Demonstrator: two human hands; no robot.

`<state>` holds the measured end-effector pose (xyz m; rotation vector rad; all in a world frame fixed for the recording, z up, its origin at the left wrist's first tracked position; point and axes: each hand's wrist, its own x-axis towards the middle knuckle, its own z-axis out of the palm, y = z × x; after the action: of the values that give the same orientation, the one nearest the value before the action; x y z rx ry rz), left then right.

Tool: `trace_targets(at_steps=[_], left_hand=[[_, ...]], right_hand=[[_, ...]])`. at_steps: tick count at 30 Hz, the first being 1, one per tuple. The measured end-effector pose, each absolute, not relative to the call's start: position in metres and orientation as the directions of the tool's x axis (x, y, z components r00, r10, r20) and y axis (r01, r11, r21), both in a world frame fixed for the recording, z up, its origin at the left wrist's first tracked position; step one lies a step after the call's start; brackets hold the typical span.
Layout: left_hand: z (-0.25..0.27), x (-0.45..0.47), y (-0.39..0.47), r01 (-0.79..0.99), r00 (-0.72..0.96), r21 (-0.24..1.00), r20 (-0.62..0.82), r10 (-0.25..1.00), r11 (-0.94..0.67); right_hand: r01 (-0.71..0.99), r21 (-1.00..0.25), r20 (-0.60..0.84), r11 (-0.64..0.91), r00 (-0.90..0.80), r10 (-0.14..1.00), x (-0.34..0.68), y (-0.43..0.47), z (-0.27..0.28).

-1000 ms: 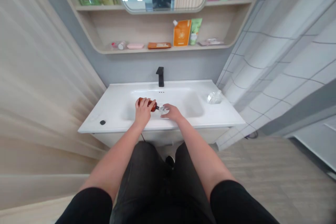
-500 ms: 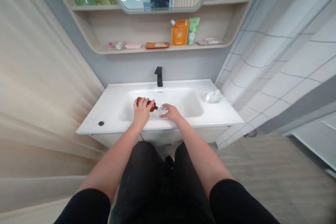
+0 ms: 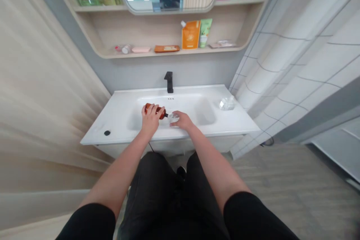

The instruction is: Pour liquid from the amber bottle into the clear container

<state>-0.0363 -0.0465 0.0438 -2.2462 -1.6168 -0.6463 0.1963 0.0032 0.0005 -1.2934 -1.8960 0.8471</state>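
Over the white sink basin [image 3: 201,109], my left hand [image 3: 152,117] is closed around a brown bottle [image 3: 161,113]. The bottle is tipped nearly level, with its dark neck pointing right. My right hand [image 3: 182,120] grips a small clear container [image 3: 173,117] close to that neck. Whether the neck touches the container's mouth or sits just inside it, I cannot tell. Any liquid between them is too small to make out.
A black faucet [image 3: 169,81] stands behind the basin. On the counter's right lies a clear faceted container [image 3: 227,103], on its left a black round cap [image 3: 107,132]. The shelf [image 3: 112,55] above holds an orange pouch [image 3: 191,35] and a green tube [image 3: 205,32].
The view has shifted slightly. Both hands keep their hold on the brown bottle and the clear container, and the bottle stays tipped toward the container.
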Motion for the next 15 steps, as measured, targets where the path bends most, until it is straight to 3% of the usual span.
trace_targets(at_steps=[15], left_hand=[[0.0509,-0.0405,-0.0383,0.915,0.35,-0.058,0.61,0.711,-0.4]], right_hand=[[0.431,-0.848,0.218,0.307,-0.242,0.945,0.197,0.0043,-0.0039]])
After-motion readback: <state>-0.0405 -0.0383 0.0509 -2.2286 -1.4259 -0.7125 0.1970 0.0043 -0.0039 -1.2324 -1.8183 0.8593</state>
